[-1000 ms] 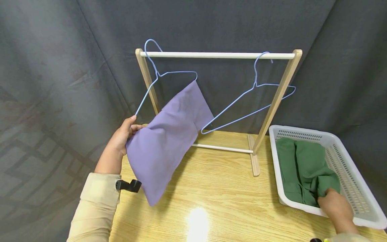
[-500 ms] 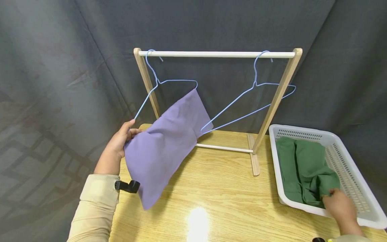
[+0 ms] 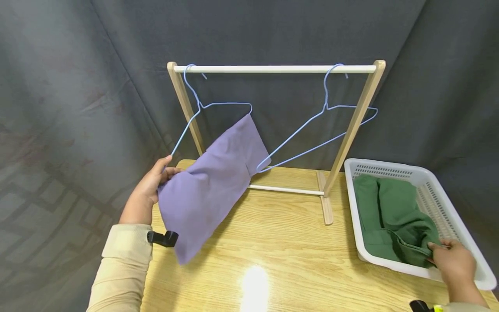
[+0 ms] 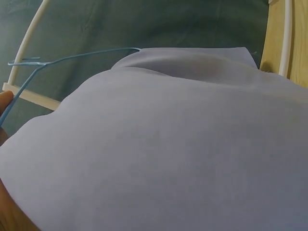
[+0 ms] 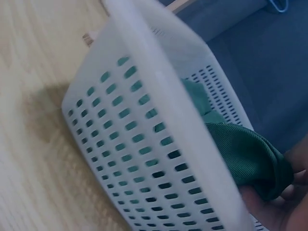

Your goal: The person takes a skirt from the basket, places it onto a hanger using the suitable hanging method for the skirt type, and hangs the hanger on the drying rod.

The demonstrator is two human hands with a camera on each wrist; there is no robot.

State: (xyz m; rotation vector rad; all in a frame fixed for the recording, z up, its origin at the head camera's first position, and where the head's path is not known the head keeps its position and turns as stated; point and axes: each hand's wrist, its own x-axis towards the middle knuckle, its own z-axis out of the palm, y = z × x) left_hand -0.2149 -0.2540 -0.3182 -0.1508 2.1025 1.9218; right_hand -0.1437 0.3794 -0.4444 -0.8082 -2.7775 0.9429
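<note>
At the left of the head view, my left hand grips the lower left corner of a blue clothes hanger, thumb on its wire. A purple cloth drapes over that hanger's lower bar, its edge at my fingers. The hanger's hook sits over the white rail. In the left wrist view the purple cloth fills most of the picture and hides much of the hand. My right hand pinches a corner of a folded green garment inside the white basket. The right wrist view shows the green fabric between thumb and fingers.
A wooden rack with a white top rail stands on the table. Near the rail's right end hangs a second blue hanger, bare. The perforated white basket stands to the right of the rack. Behind everything hangs a dark grey curtain.
The left hanger's hook has come down onto the rail, and the purple cloth has dropped slightly with it. My right hand has shifted right in the basket, pulling the green garment's corner along.
</note>
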